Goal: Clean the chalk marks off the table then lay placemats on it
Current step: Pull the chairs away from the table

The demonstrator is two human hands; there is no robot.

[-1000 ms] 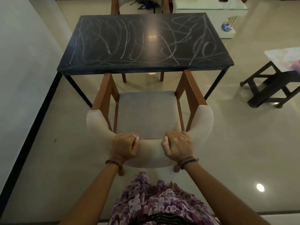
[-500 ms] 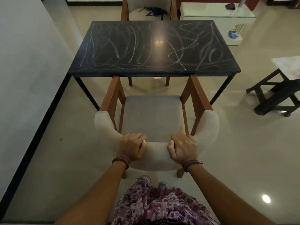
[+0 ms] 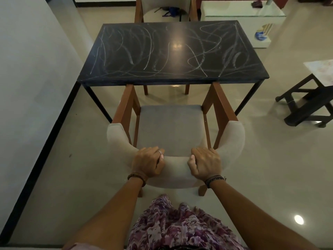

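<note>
- Head view, the only one. Landmark for all positions: the table [image 3: 173, 51].
- Left hand [image 3: 146, 164] grips the padded backrest of the near chair [image 3: 171, 129], fingers curled over its top edge and the thumb on the near side. Right hand [image 3: 205, 164] grips the same backrest just to the right of it, same wrap.
- Judgement: the paired grip on the backrest, set either side of its middle, suits sliding the chair squarely along the floor. The likely aim is to free the near long side of the table for wiping.
- Near chair sits at the table's near long edge. The tips of its wooden arms [image 3: 221, 101] reach just under that edge, while the seat lies clear of the tabletop.
- Table: dark rectangular top on thin dark legs, covered nearly edge to edge in pale looping chalk marks [image 3: 196, 60], with a glare spot near the centre. No part looks wiped, so cleaning is not yet begun.
- No cloth or placemats visible on the table. A pale patterned sheet on the dark stand [image 3: 310, 103] right of the table could be a mat; cannot tell.
- Second chair [image 3: 165, 9] stands at the table's far side.
- White low unit [image 3: 252, 20] sits beyond the table's far right corner.
</note>
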